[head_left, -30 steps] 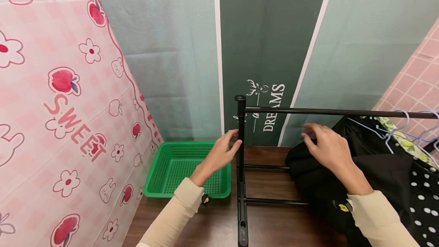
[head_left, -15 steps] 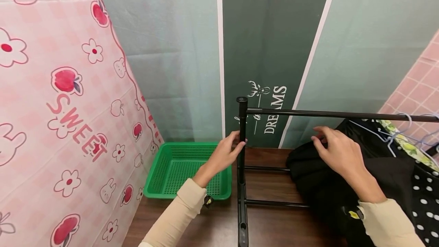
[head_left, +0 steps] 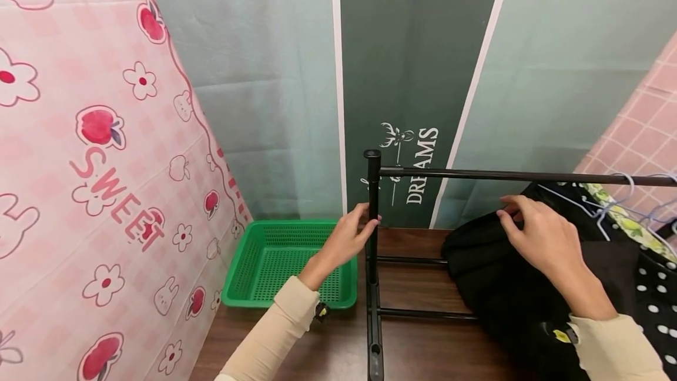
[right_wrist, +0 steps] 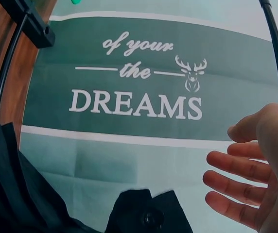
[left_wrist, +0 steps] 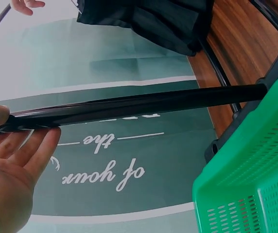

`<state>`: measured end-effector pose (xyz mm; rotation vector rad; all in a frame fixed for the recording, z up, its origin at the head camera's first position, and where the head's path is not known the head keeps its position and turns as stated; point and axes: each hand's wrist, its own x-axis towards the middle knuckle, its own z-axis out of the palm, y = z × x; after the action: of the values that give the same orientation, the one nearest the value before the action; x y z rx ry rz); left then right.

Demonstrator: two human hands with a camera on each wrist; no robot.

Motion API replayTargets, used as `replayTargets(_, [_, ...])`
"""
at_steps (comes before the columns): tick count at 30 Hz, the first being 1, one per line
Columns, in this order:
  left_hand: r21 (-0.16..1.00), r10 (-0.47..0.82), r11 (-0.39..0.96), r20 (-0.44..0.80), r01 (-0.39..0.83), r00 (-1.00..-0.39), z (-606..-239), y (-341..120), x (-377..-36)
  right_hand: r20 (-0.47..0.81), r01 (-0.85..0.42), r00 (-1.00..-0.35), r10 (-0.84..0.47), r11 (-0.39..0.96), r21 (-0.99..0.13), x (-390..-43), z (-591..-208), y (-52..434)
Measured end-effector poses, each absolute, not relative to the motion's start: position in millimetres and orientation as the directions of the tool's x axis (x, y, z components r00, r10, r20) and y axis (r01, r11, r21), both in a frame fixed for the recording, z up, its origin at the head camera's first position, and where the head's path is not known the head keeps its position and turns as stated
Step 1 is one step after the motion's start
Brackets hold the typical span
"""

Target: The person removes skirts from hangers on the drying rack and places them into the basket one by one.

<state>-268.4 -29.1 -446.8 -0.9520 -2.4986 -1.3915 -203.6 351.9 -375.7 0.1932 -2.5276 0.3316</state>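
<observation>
A black clothes rack has an upright post and a top rail. My left hand grips the post just below the rail, with the thumb on one side and the fingers on the other; the left wrist view shows the post lying across the left hand's fingers. A black garment hangs from the rail. My right hand hovers at its upper edge with the fingers spread and loose. In the right wrist view the right hand holds nothing above the garment.
A green mesh basket sits on the brown wooden surface left of the rack. Light blue wire hangers, a floral garment and a polka-dot garment crowd the right. A pink curtain hangs left, a green backdrop behind.
My right hand has slid to the right along the black garment's top edge. The left hand has closed in from beside the post to grip it.
</observation>
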Motion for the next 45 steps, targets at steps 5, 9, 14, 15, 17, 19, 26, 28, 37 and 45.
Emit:
replayTargets(5, [0.727,0.460,0.368,0.399,0.579,-0.793,-447,-27,-268,0.568,-0.178,-0.822,-0.034,0.963,-0.202,-201,-372,364])
replayTargets(9, [0.733,0.449,0.383,0.384,0.562,-0.807,-446,-25,-268,0.583,-0.168,-0.812,-0.019,0.965,-0.202,-199,-371,372])
replayTargets(14, [0.739,0.442,0.393,0.370,0.548,-0.817,-448,-23,-268,0.590,-0.149,-0.808,0.004,0.966,-0.211,-193,-371,382])
replayTargets(15, [0.739,0.442,0.392,0.371,0.548,-0.817,-448,-23,-268,0.585,-0.141,-0.811,0.012,0.966,-0.216,-192,-370,384])
replayTargets(17, [0.741,0.444,0.385,0.374,0.550,-0.815,-449,-23,-268,0.572,-0.125,-0.820,0.030,0.965,-0.229,-190,-369,387])
replayTargets(19, [0.744,0.444,0.378,0.376,0.551,-0.813,-450,-22,-268,0.568,-0.117,-0.822,0.041,0.964,-0.238,-189,-369,391])
replayTargets(26, [0.752,0.449,0.366,0.374,0.549,-0.811,-450,-22,-269,0.565,-0.076,-0.822,0.080,0.966,-0.247,-185,-367,401])
replayTargets(28, [0.754,0.449,0.364,0.372,0.547,-0.812,-450,-22,-269,0.558,-0.059,-0.825,0.089,0.969,-0.241,-184,-368,402])
replayTargets(37, [0.759,0.449,0.360,0.369,0.543,-0.814,-451,-20,-268,0.540,-0.008,-0.831,0.131,0.969,-0.247,-180,-372,414])
replayTargets(45, [0.758,0.443,0.359,0.375,0.545,-0.814,-451,-21,-268,0.559,0.017,-0.812,0.168,0.964,-0.265,-177,-370,422])
